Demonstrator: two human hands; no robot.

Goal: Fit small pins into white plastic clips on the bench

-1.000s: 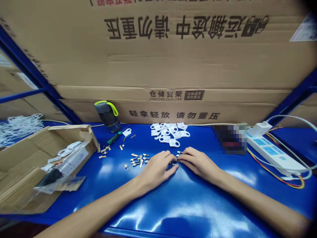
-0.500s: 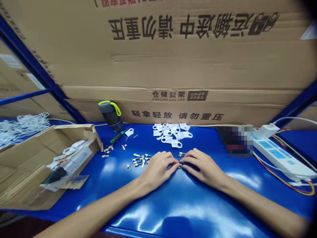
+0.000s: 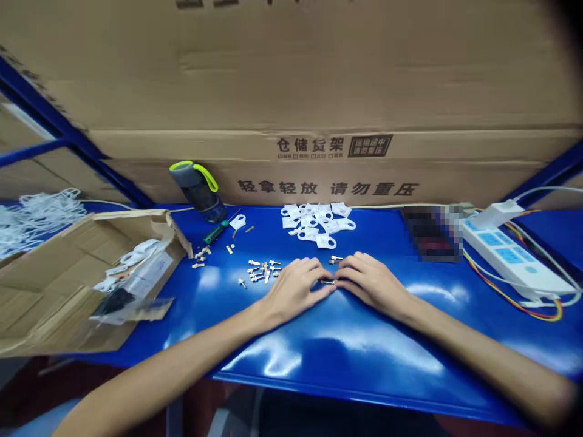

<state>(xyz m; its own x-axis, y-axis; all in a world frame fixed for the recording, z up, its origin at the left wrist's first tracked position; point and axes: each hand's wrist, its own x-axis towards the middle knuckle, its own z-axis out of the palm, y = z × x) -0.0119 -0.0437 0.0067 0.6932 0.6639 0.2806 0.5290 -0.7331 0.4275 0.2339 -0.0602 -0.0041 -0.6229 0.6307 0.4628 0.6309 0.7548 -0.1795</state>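
Note:
In the head view my left hand [image 3: 296, 286] and my right hand [image 3: 371, 282] meet over the blue table, fingertips pinched together. Between them is a small brass-coloured metal part [image 3: 327, 281], partly hidden by the fingers. Just behind the fingertips lies another small metal piece [image 3: 336, 260]. A loose group of similar small metal parts with thin pins [image 3: 265, 271] lies left of my left hand. Beyond both hands is a pile of flat white plastic pieces [image 3: 325, 241], each with a round hole.
An open cardboard box [image 3: 59, 291] holding white pieces and plastic bags stands at left. Behind it are a dark bottle [image 3: 200, 193] and a green-handled screwdriver [image 3: 215, 233]. A power strip [image 3: 517, 261] with cables lies at right. Large cardboard [image 3: 319, 91] walls off the back.
The view has tipped downward, so the table sits higher and its front edge shows. Both hands stay together, and the metal part between them now appears longer and lies sideways.

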